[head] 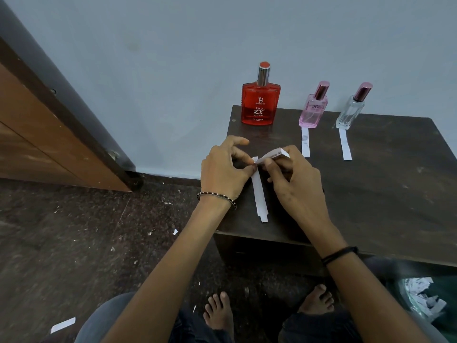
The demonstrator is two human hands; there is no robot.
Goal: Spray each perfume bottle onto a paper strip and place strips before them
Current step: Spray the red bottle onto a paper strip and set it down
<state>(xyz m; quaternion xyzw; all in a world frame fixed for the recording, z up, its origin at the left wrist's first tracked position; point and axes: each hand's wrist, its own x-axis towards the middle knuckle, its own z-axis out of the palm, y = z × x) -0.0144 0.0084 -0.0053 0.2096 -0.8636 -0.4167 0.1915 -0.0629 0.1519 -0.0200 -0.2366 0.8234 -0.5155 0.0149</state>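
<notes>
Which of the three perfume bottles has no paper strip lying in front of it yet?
The red bottle, the largest, at the left. The pink bottle and clear bottle each have one.

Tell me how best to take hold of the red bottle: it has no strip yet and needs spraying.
Grip the red bottle across its flat, wide body, coming from the front with a hand. It stands upright against the wall, so the back is closed off; leave the tall silver neck and red cap free.
</notes>
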